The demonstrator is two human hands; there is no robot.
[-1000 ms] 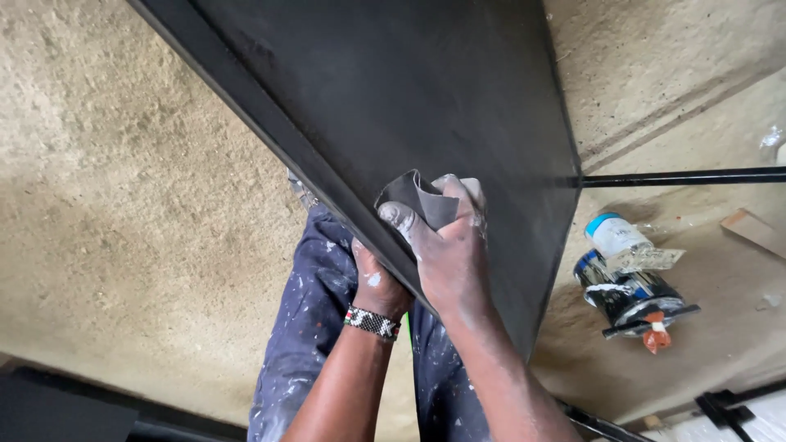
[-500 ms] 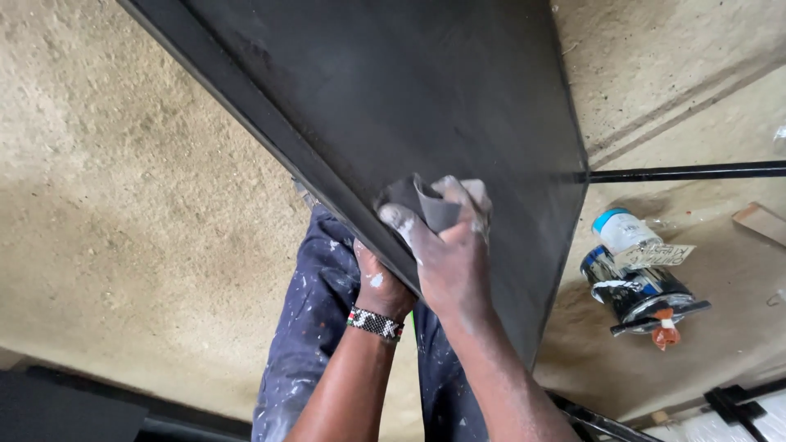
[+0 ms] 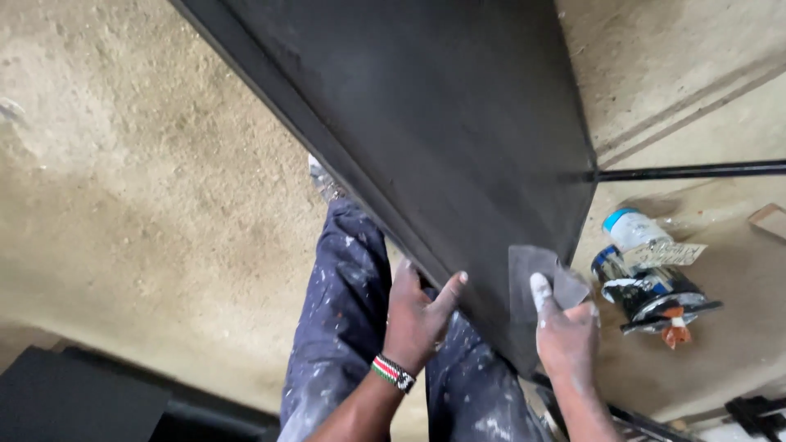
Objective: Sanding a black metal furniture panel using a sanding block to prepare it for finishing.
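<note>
Rough sandy concrete floor (image 3: 139,188) spreads under me on the left, with a dark slab (image 3: 74,401) cut off at the bottom corner. My paint-spattered trousers (image 3: 340,327) show below the big black panel (image 3: 442,123), which slants across the view, its top cut off. My left hand (image 3: 417,315) grips the panel's lower edge, thumb on its face. My right hand (image 3: 565,336) pinches a grey sheet of sandpaper (image 3: 532,282) against the panel's near corner. Right of that, a black rod (image 3: 696,171) runs off the panel's edge, and a dark tin (image 3: 651,295) and a white, blue-lidded jar (image 3: 629,229) stand on the floor; their labels are too small to make out.
</note>
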